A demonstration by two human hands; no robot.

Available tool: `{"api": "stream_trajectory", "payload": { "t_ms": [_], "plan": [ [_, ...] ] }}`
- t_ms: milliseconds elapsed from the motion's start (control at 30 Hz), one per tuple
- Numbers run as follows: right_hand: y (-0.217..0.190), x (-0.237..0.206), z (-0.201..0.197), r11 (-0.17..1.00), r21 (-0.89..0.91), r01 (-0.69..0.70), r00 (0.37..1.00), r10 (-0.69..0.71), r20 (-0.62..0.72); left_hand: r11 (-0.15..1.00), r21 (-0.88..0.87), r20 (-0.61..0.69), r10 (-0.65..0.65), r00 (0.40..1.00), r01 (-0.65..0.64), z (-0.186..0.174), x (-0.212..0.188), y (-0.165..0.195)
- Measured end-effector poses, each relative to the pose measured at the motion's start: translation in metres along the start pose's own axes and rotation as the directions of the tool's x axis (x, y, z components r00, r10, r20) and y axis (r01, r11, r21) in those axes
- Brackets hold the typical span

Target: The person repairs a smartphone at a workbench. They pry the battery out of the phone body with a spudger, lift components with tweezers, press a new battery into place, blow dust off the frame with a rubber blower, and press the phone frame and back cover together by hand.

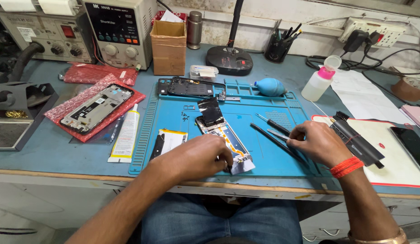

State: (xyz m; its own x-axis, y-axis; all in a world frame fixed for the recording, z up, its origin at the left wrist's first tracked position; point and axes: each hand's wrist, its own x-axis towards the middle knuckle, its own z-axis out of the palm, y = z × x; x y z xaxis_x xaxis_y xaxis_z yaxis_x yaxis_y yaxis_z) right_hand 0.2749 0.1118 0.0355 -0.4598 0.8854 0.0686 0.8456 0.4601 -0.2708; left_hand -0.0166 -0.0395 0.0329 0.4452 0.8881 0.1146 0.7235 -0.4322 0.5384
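Two hands work on the blue mat (282, 162). Left hand (198, 156) presses its fingertips on the opened phone (223, 138), whose long axis runs diagonally, top far-left. Right hand (316, 142) pinches tweezers (277, 134). Left of the mat lies a white glue tube (126, 135); beyond it, a brown cardboard box (168, 47).

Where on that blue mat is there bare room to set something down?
Bare mat lies between the opened phone and the black tools; a smaller patch sits right of the screwdriver. The mat's top edge, with the phone frame, is crowded.
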Motion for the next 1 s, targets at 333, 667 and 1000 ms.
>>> {"api": "stream_trajectory", "payload": {
  "t_ms": [333, 667, 1000],
  "plan": [
    [-0.037, 0.009, 0.020, 0.298, 0.915, 0.273, 0.961, -0.044, -0.272, 0.948, 0.079, -0.317, -0.269, 0.910, 0.308, 0.001, 0.005, -0.005],
    [-0.055, 0.033, 0.058, 0.273, 0.951, 0.147, 0.987, 0.021, -0.159, 0.862, 0.183, -0.359, -0.390, 0.848, 0.473, 0.020, 0.009, -0.022],
    [-0.059, 0.029, 0.062, 0.374, 0.901, 0.221, 0.971, -0.004, -0.237, 0.844, 0.184, -0.278, -0.446, 0.851, 0.503, 0.022, 0.012, -0.024]
  ]
}}
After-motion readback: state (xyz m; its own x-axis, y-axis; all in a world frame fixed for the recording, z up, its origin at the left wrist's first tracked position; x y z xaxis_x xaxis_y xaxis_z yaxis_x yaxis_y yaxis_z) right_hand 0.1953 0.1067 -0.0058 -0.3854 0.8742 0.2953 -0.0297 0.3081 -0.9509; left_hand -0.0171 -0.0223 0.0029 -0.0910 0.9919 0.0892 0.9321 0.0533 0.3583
